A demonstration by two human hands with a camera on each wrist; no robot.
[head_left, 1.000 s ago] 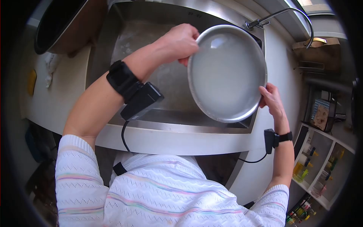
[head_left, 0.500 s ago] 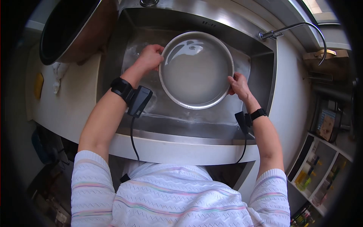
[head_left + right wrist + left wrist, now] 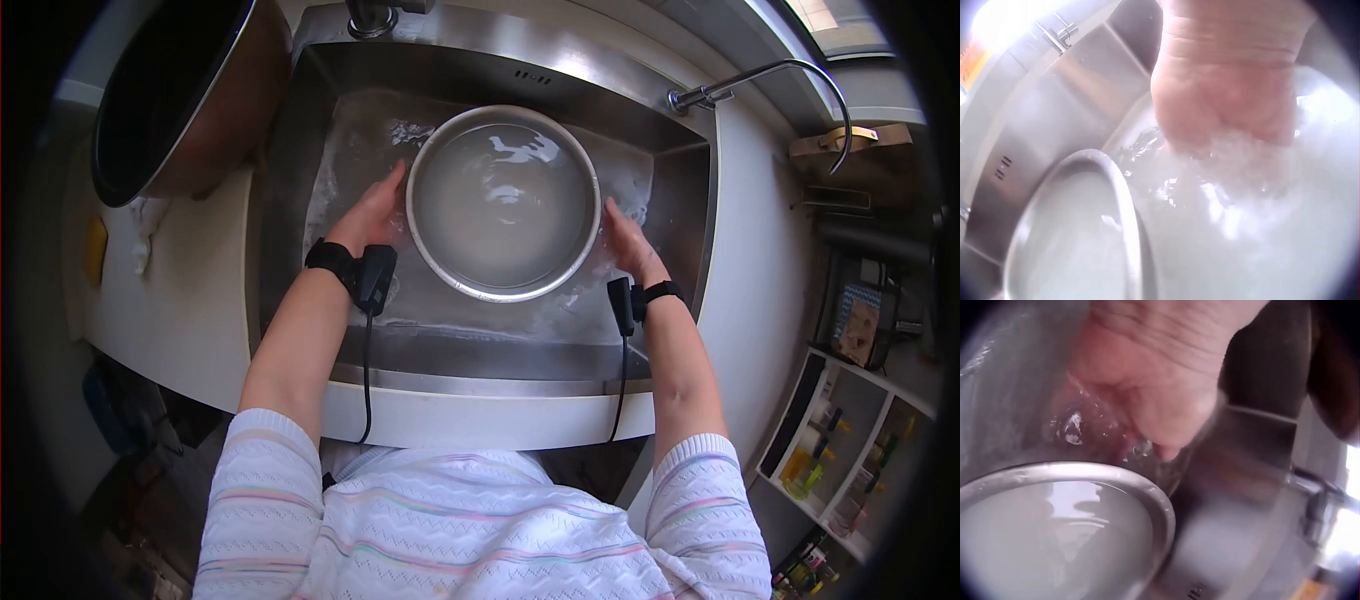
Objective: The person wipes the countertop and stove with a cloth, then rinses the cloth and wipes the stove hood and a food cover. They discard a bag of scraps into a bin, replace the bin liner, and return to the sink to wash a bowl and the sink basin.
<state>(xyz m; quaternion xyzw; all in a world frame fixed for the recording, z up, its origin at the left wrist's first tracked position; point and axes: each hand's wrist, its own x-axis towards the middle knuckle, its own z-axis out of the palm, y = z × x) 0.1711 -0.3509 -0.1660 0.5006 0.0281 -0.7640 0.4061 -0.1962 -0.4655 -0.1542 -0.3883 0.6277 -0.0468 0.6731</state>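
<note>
A round metal basin (image 3: 505, 296) of cloudy water sits in the sink, which also holds water. My left hand (image 3: 378, 208) is at the basin's left side, thumb extended, fingers dipped below the sink water. In the left wrist view a gap shows between that hand and the basin's rim (image 3: 1066, 470). On the right side, my right hand (image 3: 628, 242) is lowered into the water with its thumb pointing up near the rim. The right wrist view shows its palm (image 3: 1222, 106) half under rippling water, fingers hidden, apart from the basin.
A steel sink (image 3: 500, 352) with upright walls surrounds both hands. At the back stand a tap (image 3: 372, 18) and a thin curved spout (image 3: 780, 68). A large dark pot (image 3: 215, 120) is tilted at the left counter, near a yellow sponge (image 3: 95, 250).
The basin was raised and tilted at the right, held by both hands. It has come down leftward into the sink, levelled, and both hands have let go of its rim and dropped beside it.
</note>
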